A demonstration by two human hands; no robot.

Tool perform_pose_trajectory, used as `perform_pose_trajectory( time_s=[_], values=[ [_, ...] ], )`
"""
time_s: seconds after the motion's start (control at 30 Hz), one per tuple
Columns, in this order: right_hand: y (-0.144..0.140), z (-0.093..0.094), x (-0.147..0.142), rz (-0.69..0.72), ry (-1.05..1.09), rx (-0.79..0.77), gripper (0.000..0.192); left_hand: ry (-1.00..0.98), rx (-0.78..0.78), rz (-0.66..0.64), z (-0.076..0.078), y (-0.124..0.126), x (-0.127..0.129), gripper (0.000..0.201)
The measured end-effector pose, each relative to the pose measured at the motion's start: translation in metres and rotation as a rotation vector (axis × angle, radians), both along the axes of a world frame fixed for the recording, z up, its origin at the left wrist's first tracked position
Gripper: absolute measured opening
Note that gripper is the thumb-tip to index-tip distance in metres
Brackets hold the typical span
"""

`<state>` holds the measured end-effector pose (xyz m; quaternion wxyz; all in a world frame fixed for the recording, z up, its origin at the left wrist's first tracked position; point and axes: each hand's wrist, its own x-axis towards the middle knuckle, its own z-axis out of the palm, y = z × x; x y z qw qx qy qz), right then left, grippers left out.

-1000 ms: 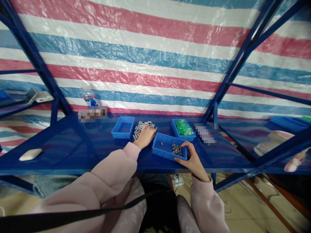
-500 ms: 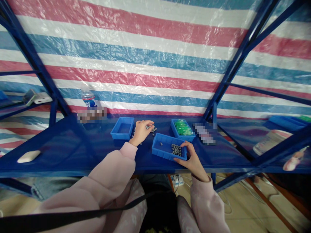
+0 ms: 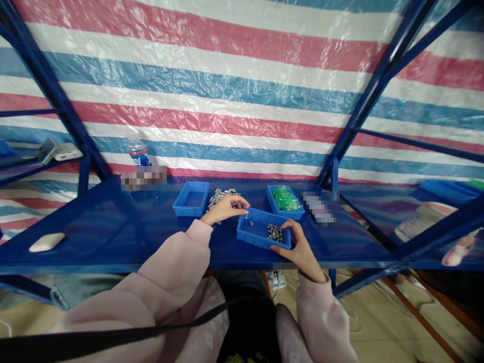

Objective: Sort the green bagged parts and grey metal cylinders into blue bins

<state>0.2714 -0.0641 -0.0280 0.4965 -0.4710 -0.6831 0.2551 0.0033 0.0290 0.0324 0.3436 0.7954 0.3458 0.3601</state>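
Observation:
My right hand (image 3: pixel 300 249) grips the right end of a blue plastic bin (image 3: pixel 260 239), thumb on the near side and fingers over the far rim. Small metal fasteners, seemingly screws (image 3: pixel 275 233), lie heaped at that end of the bin; one more rests toward its left side. Over the bin's left rim, my left hand (image 3: pixel 227 207) has its thumb and fingertips pinched together. A small metal screw (image 3: pixel 246 216) shows right at those fingertips. Behind my left hand, a pile of loose metal parts (image 3: pixel 223 195) lies on the blue tabletop, partly covered by the hand.
Left of the pile stands an empty blue bin (image 3: pixel 191 199). A blue bin of green packets (image 3: pixel 284 198) sits behind the held one, with a blurred-out flat object (image 3: pixel 318 207) beside it. Farther left are a bottle (image 3: pixel 139 154) and a white mouse-shaped object (image 3: pixel 47 242). Blue metal posts flank the table.
My left hand has moved from the pile of metal parts rightward to the held bin's left rim, uncovering more of the pile. My right hand and the bin have stayed in place.

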Motion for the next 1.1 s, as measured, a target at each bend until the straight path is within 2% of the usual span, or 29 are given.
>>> perform_pose_trajectory(
  time_s=[0.1, 0.2, 0.33, 0.47, 0.6, 0.73, 0.87, 1.1],
  values=[
    [-0.001, 0.001, 0.0, -0.003, 0.003, -0.009, 0.053, 0.012, 0.094, 0.088, -0.005, 0.003, 0.0, 0.025],
    [-0.001, 0.002, -0.001, -0.008, 0.03, -0.013, 0.053, 0.064, 0.249, 0.186, -0.013, 0.01, 0.0, 0.017],
    [-0.002, 0.004, -0.004, 0.013, 0.113, -0.054, 0.053, 0.366, 0.408, 0.287, -0.021, 0.013, -0.003, 0.022],
    [-0.003, 0.006, -0.003, 0.034, 0.205, -0.108, 0.055, 0.599, 0.398, 0.359, -0.026, 0.012, -0.006, 0.034],
    [-0.006, 0.009, 0.002, 0.0, 0.314, -0.08, 0.054, 0.632, 0.369, 0.399, -0.028, 0.011, -0.008, 0.038],
    [-0.009, 0.011, 0.003, -0.051, 0.388, -0.069, 0.053, 0.662, 0.352, 0.405, -0.024, 0.008, -0.008, 0.029],
    [-0.008, 0.011, 0.001, -0.036, 0.367, -0.064, 0.054, 0.709, 0.366, 0.447, -0.017, 0.003, -0.008, 0.015],
    [-0.007, 0.01, 0.001, 0.018, 0.35, -0.072, 0.052, 0.778, 0.36, 0.521, -0.012, 0.0, -0.009, 0.014]
  ],
)
